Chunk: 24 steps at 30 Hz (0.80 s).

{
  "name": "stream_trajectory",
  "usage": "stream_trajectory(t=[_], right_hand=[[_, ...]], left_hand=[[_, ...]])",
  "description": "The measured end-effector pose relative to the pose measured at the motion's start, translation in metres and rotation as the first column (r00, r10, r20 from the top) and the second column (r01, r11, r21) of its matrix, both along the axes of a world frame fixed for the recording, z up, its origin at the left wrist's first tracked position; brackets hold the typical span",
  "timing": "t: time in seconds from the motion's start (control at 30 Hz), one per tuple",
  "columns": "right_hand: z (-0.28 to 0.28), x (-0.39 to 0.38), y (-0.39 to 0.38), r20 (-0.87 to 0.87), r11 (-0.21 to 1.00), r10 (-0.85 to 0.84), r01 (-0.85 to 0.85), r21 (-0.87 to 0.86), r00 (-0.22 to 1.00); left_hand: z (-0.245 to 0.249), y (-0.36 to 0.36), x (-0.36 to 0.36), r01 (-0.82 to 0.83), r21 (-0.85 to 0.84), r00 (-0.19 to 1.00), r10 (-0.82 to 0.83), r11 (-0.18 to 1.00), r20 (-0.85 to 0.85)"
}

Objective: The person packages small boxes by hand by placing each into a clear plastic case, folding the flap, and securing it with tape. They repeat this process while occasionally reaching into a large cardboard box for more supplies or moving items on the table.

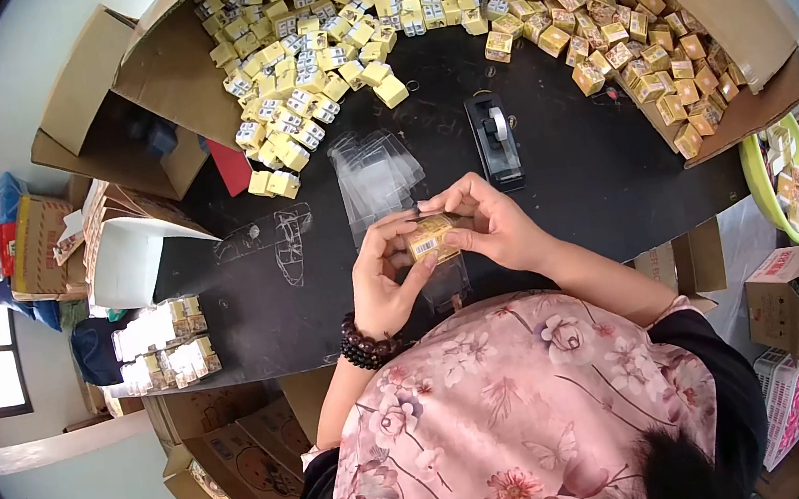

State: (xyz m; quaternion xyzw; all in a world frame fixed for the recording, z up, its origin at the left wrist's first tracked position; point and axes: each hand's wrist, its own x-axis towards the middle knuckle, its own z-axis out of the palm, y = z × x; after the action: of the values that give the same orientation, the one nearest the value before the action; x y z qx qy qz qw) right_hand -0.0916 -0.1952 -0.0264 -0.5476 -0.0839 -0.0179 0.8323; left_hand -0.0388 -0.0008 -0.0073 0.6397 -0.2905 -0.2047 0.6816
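Floral pink garment (532, 414) drapes nearest the camera. Left of the tape dispenser (504, 157) and nearer the body, the left hand (380, 287) and right hand (503, 234) pinch a barcoded yellow carton (425, 243); clear plastic sleeves (373, 177) also lie dispenser-left. Uneven thumb pressure could dent the carton.

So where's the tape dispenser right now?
In the head view, the tape dispenser sits on the black table, right of the clear plastic sheets and just beyond the right hand.
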Motion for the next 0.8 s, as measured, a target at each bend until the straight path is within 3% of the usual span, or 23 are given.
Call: stream_trajectory(t=[0.1, 0.13, 0.17, 0.23, 0.33, 0.43, 0.53, 0.67, 0.73, 0.8], right_hand=[[0.003, 0.01, -0.013, -0.062, 0.987, 0.083, -0.091, -0.13, 0.995], [0.003, 0.013, -0.014, -0.178, 0.98, 0.139, -0.161, -0.116, 0.974], [0.006, 0.016, -0.015, -0.18, 0.98, 0.14, -0.162, -0.116, 0.974], [0.012, 0.02, -0.013, -0.107, 0.936, 0.132, -0.159, -0.313, 0.985], [0.004, 0.023, -0.008, -0.117, 0.965, 0.11, -0.134, -0.224, 0.987], [0.004, 0.025, -0.003, -0.073, 0.95, 0.051, -0.071, -0.304, 0.996], [-0.001, 0.026, 0.004, -0.025, 0.978, 0.015, -0.02, -0.208, 1.0], [-0.004, 0.028, 0.006, -0.038, 0.974, 0.022, -0.03, -0.225, 0.999], [-0.004, 0.029, 0.009, -0.177, 0.997, 0.029, -0.042, -0.07, 0.984], [-0.005, 0.031, 0.008, -0.119, 0.987, 0.048, -0.065, -0.144, 0.992]], left_hand=[[-0.003, -0.001, 0.0, -0.039, -0.036, 0.999, 0.038, 0.999, -0.018], [-0.004, -0.001, 0.0, -0.054, -0.019, 0.999, 0.054, 0.998, 0.002], [-0.004, 0.0, 0.0, -0.055, -0.019, 0.998, 0.055, 0.998, 0.001], [-0.001, 0.001, 0.001, -0.055, 0.113, 0.996, 0.046, 0.992, 0.077], [0.002, 0.003, 0.0, -0.079, 0.17, 0.988, 0.054, 0.982, 0.148], [0.004, 0.007, 0.002, -0.082, 0.216, 0.981, 0.041, 0.973, 0.189], [0.002, 0.012, 0.004, -0.071, 0.201, 0.979, 0.03, 0.977, 0.2], [-0.002, 0.018, 0.009, -0.06, 0.241, 0.971, 0.001, 0.969, 0.239], [-0.004, 0.02, 0.01, -0.055, 0.27, 0.939, -0.042, 0.961, 0.341], [-0.003, 0.023, 0.012, -0.039, 0.232, 0.964, -0.025, 0.972, 0.265]])
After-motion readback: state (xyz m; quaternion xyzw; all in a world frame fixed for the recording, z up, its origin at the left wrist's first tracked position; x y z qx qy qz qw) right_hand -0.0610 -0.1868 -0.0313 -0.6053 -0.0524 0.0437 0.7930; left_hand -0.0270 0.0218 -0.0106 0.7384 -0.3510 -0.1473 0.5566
